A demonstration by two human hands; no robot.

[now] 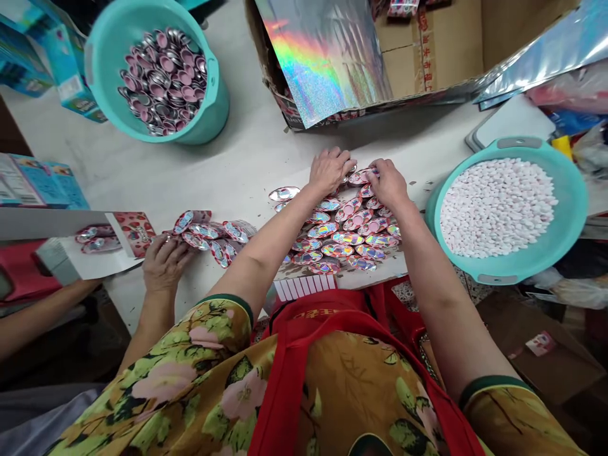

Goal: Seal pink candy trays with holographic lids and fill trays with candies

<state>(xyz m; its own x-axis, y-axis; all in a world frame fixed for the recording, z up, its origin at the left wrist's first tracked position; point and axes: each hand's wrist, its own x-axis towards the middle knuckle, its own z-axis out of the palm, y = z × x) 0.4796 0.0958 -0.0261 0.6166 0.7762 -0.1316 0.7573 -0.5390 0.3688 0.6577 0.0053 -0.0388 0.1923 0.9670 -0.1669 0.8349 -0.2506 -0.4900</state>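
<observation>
Many small oval tins lie close together in slanting rows on the white table in front of me. Most have shiny rainbow-coloured tops; several show a plain pink inside. My left hand rests over the far edge of the group, fingers bent down around a small silvery piece largely hidden under them. Just right of it, my right hand has its thumb and fingers closed on the end of an oval tin in the far row. The two hands are slightly apart.
A teal tub holds oval lids at back left; another teal tub holds white pieces at right. A cardboard box with holographic sheet stands behind. A co-worker's hand touches tins beside an open carton.
</observation>
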